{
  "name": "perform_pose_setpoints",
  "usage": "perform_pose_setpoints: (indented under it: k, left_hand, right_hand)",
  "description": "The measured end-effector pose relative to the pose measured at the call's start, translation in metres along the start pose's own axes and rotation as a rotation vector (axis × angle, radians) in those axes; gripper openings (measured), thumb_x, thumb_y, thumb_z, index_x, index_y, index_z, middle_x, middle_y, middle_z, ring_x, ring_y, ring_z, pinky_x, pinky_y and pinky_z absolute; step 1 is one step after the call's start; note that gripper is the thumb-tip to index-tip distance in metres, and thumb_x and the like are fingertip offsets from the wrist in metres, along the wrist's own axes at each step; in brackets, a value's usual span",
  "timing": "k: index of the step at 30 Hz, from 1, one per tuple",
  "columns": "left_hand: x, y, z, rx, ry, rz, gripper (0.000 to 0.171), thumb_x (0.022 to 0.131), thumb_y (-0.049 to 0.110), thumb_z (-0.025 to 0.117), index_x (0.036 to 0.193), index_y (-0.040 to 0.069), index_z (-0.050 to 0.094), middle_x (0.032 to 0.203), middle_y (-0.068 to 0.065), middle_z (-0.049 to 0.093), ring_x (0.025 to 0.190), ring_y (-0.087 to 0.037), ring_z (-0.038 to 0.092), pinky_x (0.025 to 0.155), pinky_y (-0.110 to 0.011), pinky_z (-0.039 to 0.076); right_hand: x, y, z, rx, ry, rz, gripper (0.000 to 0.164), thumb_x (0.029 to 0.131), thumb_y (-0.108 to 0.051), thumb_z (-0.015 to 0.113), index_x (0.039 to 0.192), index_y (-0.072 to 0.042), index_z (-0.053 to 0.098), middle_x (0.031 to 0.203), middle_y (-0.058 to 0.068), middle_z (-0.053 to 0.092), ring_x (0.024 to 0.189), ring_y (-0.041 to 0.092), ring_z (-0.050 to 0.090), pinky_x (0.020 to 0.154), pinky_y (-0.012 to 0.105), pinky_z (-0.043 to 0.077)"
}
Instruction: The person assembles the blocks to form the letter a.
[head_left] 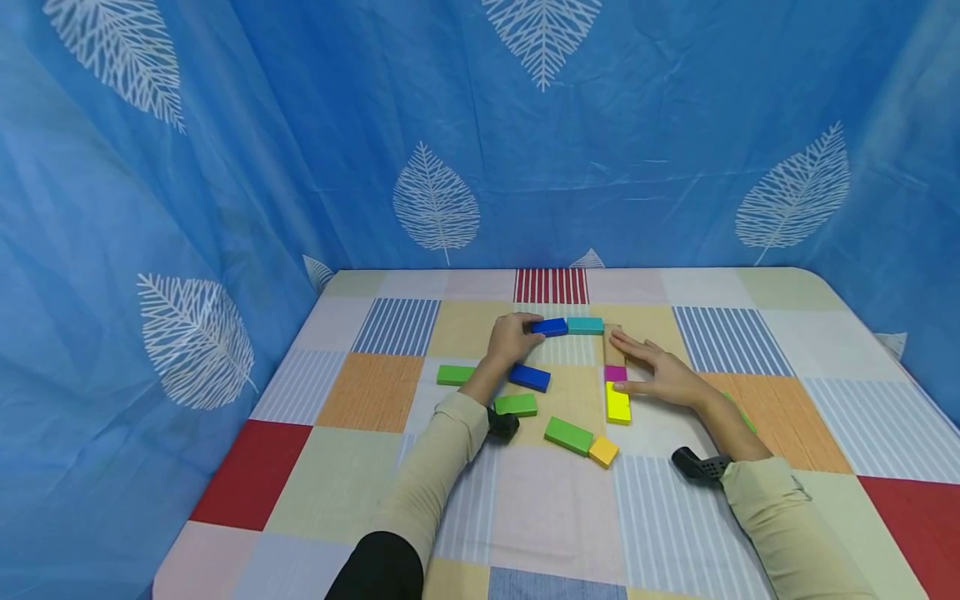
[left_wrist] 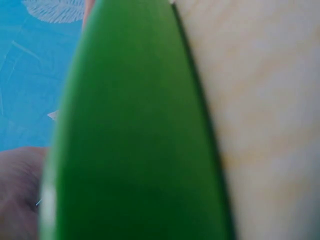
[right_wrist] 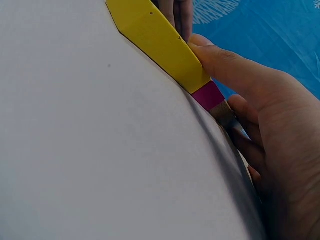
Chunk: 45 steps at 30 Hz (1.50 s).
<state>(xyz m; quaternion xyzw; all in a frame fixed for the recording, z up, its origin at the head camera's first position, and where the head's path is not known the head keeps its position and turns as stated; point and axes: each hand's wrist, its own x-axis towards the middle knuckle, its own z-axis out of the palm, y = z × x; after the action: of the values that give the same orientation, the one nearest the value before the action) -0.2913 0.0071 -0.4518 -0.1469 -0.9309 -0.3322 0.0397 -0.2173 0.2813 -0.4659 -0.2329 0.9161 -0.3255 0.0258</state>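
Leaves [head_left: 435,200] printed in white mark the blue curtain [head_left: 315,100], and any lettering on the black wrist units [head_left: 503,425] is too small for me to read. On my head feed the left hand [head_left: 512,337] reaches forward over the patchwork cloth [head_left: 322,475], thumb and index finger pinched round the left end of a dark blue block [head_left: 551,327], whose right end meets a teal block [head_left: 585,326]. The right hand [head_left: 663,375] slants in from the right, fingers spread and fairly straight: fingertips on the wooden block [head_left: 613,355], thumb against the side of the yellow block [head_left: 618,405], with a magenta block [head_left: 615,373] between those two, all three in one line. Around the left forearm [head_left: 486,382] I see a second blue block [head_left: 529,378] and three green blocks [head_left: 567,436], the nearest touching an orange block [head_left: 603,451]. My left wrist feed shows a blurred green surface [left_wrist: 135,125]; which block, I cannot tell.
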Motion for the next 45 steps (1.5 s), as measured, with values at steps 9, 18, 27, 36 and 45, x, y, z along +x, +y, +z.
perform_pose_setpoints:
  k: [9,18,27,36,45]
  left_hand:
    - [-0.0003,0.0014,-0.0008,0.008,-0.001,-0.004,0.032,0.085,0.024,0.068,0.116,0.018,0.066,0.116,0.000,0.063,0.108,-0.017,0.056,0.090,-0.031,0.045]
    - [-0.0004,0.0014,-0.0008,-0.003,-0.014,-0.021,0.035,0.085,0.025,0.068,0.119,0.018,0.065,0.117,0.000,0.063,0.109,-0.017,0.055,0.091,-0.032,0.044]
    - [-0.0008,-0.0013,-0.0019,-0.041,-0.023,-0.005,0.037,0.085,0.023,0.068,0.121,0.014,0.063,0.120,-0.003,0.061,0.113,-0.019,0.053,0.096,-0.033,0.041]
    - [-0.0010,-0.0013,-0.0024,-0.040,-0.001,0.021,0.035,0.085,0.021,0.068,0.119,0.013,0.064,0.117,-0.004,0.063,0.108,-0.018,0.056,0.092,-0.031,0.044]
    - [-0.0018,-0.0030,-0.0012,-0.051,0.011,0.015,0.034,0.085,0.020,0.068,0.118,0.013,0.065,0.117,-0.003,0.063,0.109,-0.018,0.055,0.093,-0.031,0.043]
  right_hand:
    - [0.0006,-0.0004,-0.0006,0.008,0.000,-0.004,0.084,0.078,-0.040,0.071,0.146,-0.013,0.029,0.152,0.006,0.019,0.136,0.036,0.017,0.109,0.053,0.006]
    - [0.0005,-0.0006,-0.0002,0.020,-0.003,0.022,0.083,0.077,-0.041,0.072,0.145,-0.012,0.032,0.153,0.006,0.014,0.137,0.036,0.011,0.100,0.067,0.014]
    - [0.0002,-0.0011,0.0003,0.017,-0.018,0.084,0.084,0.077,-0.044,0.072,0.145,-0.017,0.032,0.153,0.014,0.010,0.136,0.041,0.009,0.099,0.068,0.013]
    - [0.0012,0.0001,-0.0011,0.006,-0.025,0.063,0.084,0.077,-0.043,0.071,0.146,-0.017,0.030,0.153,0.014,0.012,0.136,0.041,0.010,0.100,0.068,0.012]
    - [0.0014,-0.0005,-0.0012,0.011,-0.025,0.060,0.083,0.077,-0.043,0.071,0.145,-0.017,0.031,0.153,0.013,0.013,0.136,0.041,0.010,0.100,0.068,0.011]
